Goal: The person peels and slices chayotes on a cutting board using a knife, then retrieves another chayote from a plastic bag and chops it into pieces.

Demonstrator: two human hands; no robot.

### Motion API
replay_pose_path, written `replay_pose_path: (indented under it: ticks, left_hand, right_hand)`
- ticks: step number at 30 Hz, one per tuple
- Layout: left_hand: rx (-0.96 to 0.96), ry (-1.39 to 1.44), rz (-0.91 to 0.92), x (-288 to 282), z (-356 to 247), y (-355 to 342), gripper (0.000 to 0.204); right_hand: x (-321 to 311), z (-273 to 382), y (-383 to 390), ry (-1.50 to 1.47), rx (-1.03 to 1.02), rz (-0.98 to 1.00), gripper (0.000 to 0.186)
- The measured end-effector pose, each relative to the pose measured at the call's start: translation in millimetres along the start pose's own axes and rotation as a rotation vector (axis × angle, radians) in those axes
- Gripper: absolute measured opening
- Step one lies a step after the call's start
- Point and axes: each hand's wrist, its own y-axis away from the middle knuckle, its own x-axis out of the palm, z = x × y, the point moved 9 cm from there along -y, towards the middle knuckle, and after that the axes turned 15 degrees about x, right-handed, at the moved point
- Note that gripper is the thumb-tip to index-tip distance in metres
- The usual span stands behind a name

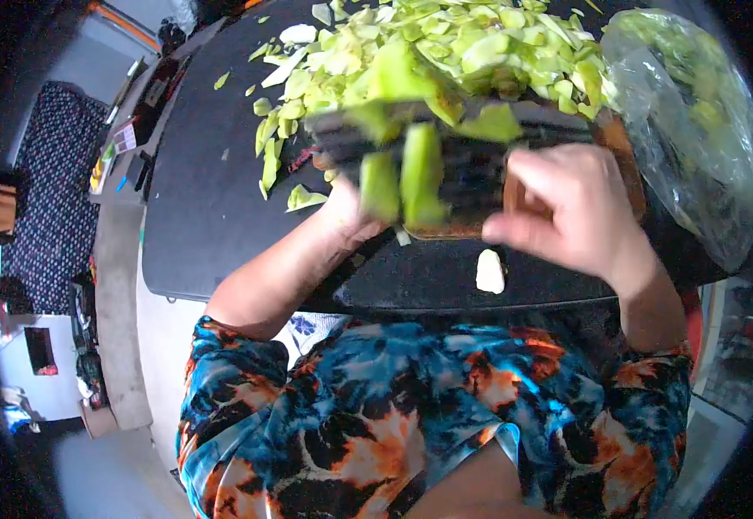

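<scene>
My right hand is closed and grips a wide dark-bladed knife, smeared by motion, held over a brown cutting board. Several light-green vegetable slices cling to the blade or lie against it. Behind the blade's left end is my left hand; only its wrist side shows and its fingers are hidden. Beyond the knife spreads a large heap of cut green vegetable pieces. A pale vegetable piece lies near the table's front edge.
On the right of the black table rests a clear plastic bag with green pieces inside. Loose slices lie left of the board. Further left stands a low shelf with small items, beside a dark patterned cloth.
</scene>
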Motion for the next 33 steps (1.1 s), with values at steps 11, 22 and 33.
replay_pose_path:
  ticks: [11,22,33]
  left_hand:
    - [0.059,-0.127,0.198,29,-13,-1,0.073]
    - [-0.264,-0.209,0.080,-9,23,14,0.058]
    - [0.046,-0.278,0.258,43,-14,7,0.081]
  right_hand:
    - [-31,-49,-10,-0.194,0.245,-0.097,0.043]
    - [-9,9,5,-0.067,-0.048,0.039,0.049]
    - [-43,-122,-20,-0.044,0.518,-0.264,0.047]
